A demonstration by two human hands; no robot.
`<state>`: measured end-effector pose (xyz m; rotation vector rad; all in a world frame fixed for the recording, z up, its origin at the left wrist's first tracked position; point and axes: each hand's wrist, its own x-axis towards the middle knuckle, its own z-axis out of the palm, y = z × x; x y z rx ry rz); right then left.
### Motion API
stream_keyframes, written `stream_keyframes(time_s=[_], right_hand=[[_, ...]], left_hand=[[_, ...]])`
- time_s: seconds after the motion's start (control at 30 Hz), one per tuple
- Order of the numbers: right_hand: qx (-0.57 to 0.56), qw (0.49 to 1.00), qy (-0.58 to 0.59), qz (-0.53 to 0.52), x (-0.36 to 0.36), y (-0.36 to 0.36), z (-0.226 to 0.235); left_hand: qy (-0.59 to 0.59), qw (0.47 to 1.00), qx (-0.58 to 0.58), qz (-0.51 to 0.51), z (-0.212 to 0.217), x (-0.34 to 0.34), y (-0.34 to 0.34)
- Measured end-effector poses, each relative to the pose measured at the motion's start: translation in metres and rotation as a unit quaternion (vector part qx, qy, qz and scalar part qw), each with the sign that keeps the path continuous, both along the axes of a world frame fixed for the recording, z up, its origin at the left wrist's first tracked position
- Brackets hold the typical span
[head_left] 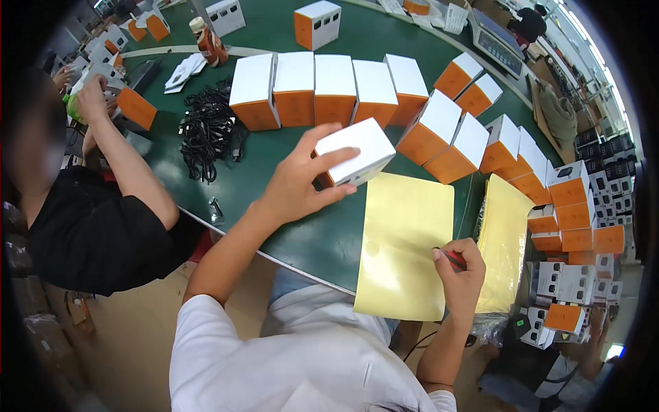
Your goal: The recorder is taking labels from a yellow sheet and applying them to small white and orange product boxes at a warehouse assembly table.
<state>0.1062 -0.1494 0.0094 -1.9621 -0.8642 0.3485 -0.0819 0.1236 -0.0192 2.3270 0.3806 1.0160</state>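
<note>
My left hand [296,180] grips a small white box [367,145] with printed pictures on its side, tilted above the green table. Its fingers lie across the top and round the near end. Just to the right, a glossy yellow sheet [406,220] lies at the table's front edge. Over that sheet's right side, my right hand [463,278] is closed round a small red-and-black tool [453,259], mostly hidden by the fingers. A row of white-and-orange boxes [334,86] curves behind both hands.
Black coiled cables [208,127] lie left of the row. A plastic-wrapped yellow stack [504,240] sits right of the sheet. More boxes [576,185] are piled at the right. A co-worker's arm [127,154] reaches over the table at left, near a sauce bottle [208,42].
</note>
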Motion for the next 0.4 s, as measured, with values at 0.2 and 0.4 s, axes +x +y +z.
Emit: stream_keyframes(time_s=[0.2,0.4], right_hand=[[0.059,0.995,-0.064,0.057,-0.011,0.022,0.038],[0.04,0.987,-0.124,0.096,-0.019,0.043,0.063]], left_hand=[[-0.061,0.993,-0.082,-0.067,0.013,-0.007,-0.015],[-0.051,0.967,-0.185,-0.169,0.024,-0.007,-0.037]])
